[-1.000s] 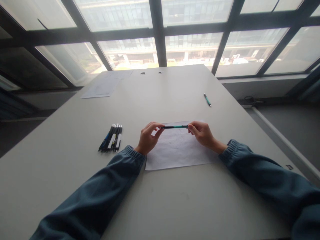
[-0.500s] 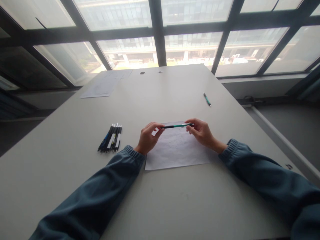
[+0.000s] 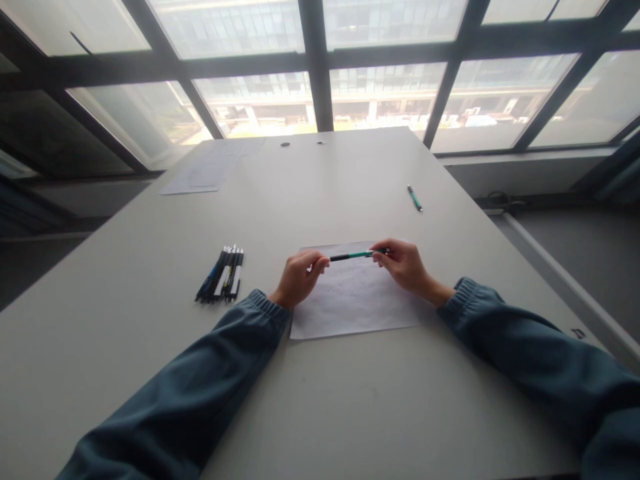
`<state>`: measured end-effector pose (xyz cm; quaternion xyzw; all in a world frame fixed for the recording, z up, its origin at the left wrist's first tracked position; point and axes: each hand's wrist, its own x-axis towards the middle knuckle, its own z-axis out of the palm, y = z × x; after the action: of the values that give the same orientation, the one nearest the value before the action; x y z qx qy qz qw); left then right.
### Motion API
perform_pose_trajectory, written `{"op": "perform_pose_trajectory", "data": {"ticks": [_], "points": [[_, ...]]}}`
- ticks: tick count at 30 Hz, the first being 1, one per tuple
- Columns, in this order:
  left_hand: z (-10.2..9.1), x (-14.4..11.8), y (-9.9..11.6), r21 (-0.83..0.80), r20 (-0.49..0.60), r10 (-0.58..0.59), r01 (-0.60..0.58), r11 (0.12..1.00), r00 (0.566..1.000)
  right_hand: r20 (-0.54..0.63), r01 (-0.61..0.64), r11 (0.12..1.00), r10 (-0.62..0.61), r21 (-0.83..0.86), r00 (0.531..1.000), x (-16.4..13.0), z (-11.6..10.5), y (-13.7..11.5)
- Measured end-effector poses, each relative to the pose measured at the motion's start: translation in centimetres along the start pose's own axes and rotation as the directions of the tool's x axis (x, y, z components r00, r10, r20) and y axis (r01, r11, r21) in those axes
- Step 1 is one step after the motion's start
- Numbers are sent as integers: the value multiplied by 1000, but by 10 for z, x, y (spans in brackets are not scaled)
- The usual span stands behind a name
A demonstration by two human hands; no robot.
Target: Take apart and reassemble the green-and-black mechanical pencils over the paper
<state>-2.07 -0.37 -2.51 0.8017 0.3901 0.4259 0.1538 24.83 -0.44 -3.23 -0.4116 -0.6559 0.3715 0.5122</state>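
We hold a green pen (image 3: 356, 255) level above the sheet of paper (image 3: 350, 300) on the surface (image 3: 320, 400): our right hand (image 3: 406, 265) pinches one end, our left hand (image 3: 300, 277) curls at the dark tip. A bundle of pens (image 3: 221, 283) lies well to the left.

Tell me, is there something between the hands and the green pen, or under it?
Nothing visible: the left hand and right hand each pinch an end of the green pen, above the sheet of paper.
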Motion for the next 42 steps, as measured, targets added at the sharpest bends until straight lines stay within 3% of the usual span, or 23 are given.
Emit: {"op": "perform_pose_trajectory", "data": {"ticks": [3, 14, 27, 38, 42], "points": [[0, 0, -2, -48, 27, 24, -23, 999, 999, -5, 9, 1000, -9, -8, 1000, 0, 0, 0], [0, 4, 4, -15, -120, 146, -149, 989, 982, -55, -1, 1000, 0, -11, 998, 1, 0, -1], [0, 6, 8, -15, -137, 128, -132, 991, 982, -44, 26, 1000, -26, -13, 999, 1, -1, 3], [-1, 3, 5, -13, -50, 72, -73, 997, 996, 41, 32, 996, -36, 81, 999, -1, 1, 2], [0, 1, 2, -11, -14, 49, -49, 999, 999, 66, 59, 998, -59, 6, 996, -2, 0, 1]]}}
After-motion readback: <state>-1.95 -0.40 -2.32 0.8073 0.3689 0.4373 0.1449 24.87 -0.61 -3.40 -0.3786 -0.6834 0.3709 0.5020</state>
